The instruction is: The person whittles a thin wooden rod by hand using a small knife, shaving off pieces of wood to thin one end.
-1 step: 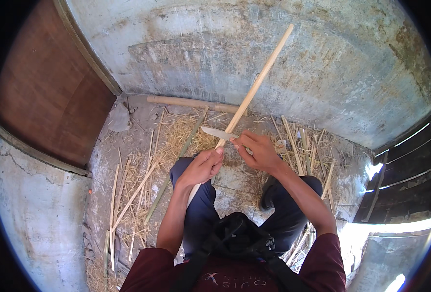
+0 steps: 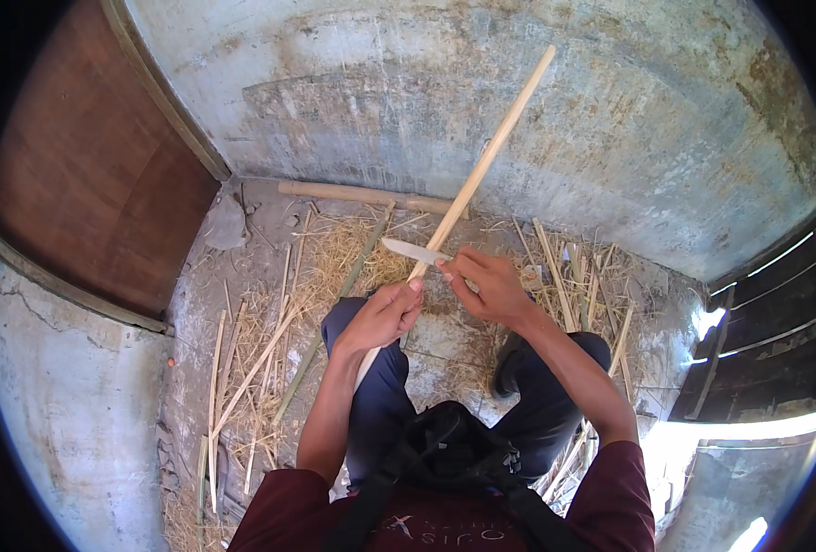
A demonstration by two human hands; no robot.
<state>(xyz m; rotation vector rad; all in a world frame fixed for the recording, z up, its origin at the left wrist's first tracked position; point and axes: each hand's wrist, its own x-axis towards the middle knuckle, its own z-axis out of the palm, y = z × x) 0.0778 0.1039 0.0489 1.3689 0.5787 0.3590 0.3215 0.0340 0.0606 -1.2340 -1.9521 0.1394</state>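
A long pale bamboo strip (image 2: pixel 492 152) slants from my lap up and away to the right. My left hand (image 2: pixel 385 315) is closed around its lower part, above my left knee. In my right hand (image 2: pixel 489 283) is a knife (image 2: pixel 413 250), held with the fingers wrapped on its handle, which is mostly hidden. The blade lies across the strip just beyond my left hand, its tip pointing left. The strip's near end runs beneath my left wrist, against my trouser leg.
Thin shavings (image 2: pixel 353 248) and several loose bamboo strips (image 2: pixel 265 368) litter the floor on both sides. A bamboo pole (image 2: pixel 362 194) lies along the foot of the stained wall (image 2: pixel 334 110). To the left is a brown door (image 2: pixel 95 166); dark slats (image 2: pixel 767 322) are at right.
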